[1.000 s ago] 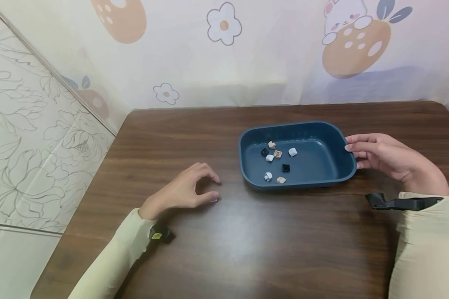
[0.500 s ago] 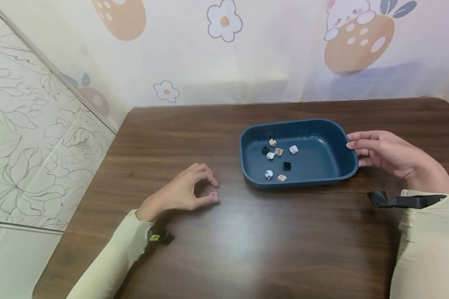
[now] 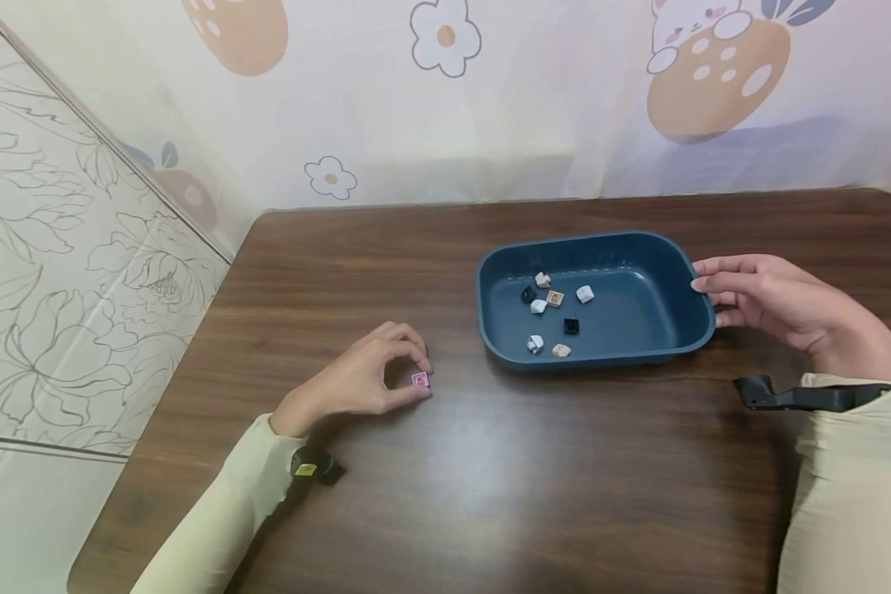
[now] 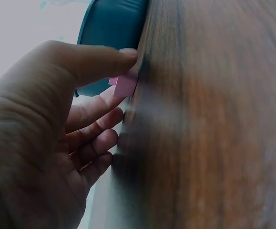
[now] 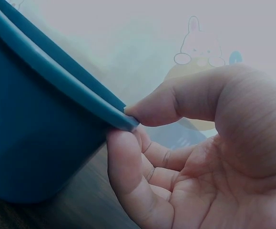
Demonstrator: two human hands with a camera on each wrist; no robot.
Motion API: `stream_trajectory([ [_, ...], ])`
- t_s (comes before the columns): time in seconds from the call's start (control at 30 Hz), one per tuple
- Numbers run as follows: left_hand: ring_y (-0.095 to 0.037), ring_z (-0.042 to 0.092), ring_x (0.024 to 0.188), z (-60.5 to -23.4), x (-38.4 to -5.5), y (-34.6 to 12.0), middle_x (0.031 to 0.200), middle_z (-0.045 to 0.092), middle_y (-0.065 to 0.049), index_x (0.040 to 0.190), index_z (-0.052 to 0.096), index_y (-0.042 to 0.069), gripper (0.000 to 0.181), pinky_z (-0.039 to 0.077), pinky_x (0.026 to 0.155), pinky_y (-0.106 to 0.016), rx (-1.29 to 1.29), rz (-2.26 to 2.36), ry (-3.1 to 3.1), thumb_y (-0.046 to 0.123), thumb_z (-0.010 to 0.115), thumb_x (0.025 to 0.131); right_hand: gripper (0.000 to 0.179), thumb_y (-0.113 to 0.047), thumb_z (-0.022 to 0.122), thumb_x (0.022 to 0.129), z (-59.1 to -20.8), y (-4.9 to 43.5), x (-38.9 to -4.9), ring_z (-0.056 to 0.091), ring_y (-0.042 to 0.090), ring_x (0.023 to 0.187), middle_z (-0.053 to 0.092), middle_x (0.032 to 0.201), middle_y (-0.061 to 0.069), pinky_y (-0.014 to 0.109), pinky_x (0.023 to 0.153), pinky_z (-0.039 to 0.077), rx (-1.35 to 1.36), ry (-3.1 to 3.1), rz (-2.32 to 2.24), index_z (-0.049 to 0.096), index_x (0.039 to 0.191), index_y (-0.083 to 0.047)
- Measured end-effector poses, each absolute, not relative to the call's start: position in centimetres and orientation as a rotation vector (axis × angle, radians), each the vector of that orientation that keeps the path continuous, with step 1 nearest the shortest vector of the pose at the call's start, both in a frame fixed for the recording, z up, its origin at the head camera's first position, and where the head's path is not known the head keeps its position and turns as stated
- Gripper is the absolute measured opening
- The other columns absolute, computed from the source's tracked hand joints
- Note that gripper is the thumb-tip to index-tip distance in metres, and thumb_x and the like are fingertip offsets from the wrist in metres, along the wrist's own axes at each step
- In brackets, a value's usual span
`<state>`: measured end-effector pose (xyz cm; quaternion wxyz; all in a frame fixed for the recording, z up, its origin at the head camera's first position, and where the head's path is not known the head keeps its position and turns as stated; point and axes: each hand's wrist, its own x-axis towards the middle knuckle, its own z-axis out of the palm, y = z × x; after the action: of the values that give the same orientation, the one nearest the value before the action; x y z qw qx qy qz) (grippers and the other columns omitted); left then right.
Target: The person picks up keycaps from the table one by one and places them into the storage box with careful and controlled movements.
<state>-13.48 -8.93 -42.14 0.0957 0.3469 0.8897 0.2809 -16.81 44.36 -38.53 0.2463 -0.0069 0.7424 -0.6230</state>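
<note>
My left hand [image 3: 374,371] is low over the table left of the tray, thumb and forefinger pinching a small pink block [image 3: 420,379]. Its top is square with a pale outline and a mark too small to read. In the left wrist view, the pink block [image 4: 125,86] shows between the thumb and forefinger, close to the wood. My right hand [image 3: 794,305] grips the right end of a blue tray [image 3: 638,356]. Seen from the right wrist, the thumb lies on the tray's rim [image 5: 76,93] and the forefinger is below it.
Several small pieces lie in the tray's left and middle part, among them a black block [image 3: 571,327], a white piece [image 3: 584,294] and a beige block [image 3: 554,299]. The brown wooden table [image 3: 490,495] meets a patterned wall [image 3: 535,99] at the back.
The pink block, mostly hidden at first, has turned and now shows its top between my left thumb and forefinger, which have closed in on it. My right hand stays on the tray.
</note>
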Motion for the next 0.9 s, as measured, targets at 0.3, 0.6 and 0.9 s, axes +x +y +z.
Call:
stream_trajectory([
  [0.3,-0.008,0.056,0.119,-41.94,-13.67,-9.00,0.115,0.064,0.015,0.107,0.076,0.029,0.023,0.050,0.110,-0.040,1.004,0.828,2.642,0.039,0.085,0.088,0.041,-0.001,0.043,0.111,-38.51,44.39,-16.85,0.073,0.010,0.075,0.075,0.092,-0.002,0.026,0.070,0.062,-0.022,1.994,-1.730,0.076,0.110,-0.025],
  [0.6,-0.009,0.057,0.116,-41.76,-14.07,-9.56,0.111,0.064,0.014,0.096,0.075,0.030,0.014,0.050,0.107,-0.040,0.979,0.798,2.666,0.037,0.085,0.089,0.042,-0.002,0.042,0.111,-38.23,44.35,-16.94,0.073,0.010,0.077,0.075,0.095,-0.005,0.026,0.072,0.062,-0.048,2.041,-1.675,0.075,0.109,-0.029],
  [0.9,-0.010,0.059,0.113,-41.67,-14.11,-9.46,0.110,0.067,0.012,0.097,0.078,0.029,0.011,0.052,0.103,-0.041,0.997,0.823,2.664,0.036,0.083,0.090,0.042,-0.001,0.042,0.111,-38.42,44.28,-16.86,0.073,0.011,0.076,0.075,0.094,-0.003,0.027,0.071,0.062,-0.025,2.021,-1.699,0.076,0.109,-0.027],
])
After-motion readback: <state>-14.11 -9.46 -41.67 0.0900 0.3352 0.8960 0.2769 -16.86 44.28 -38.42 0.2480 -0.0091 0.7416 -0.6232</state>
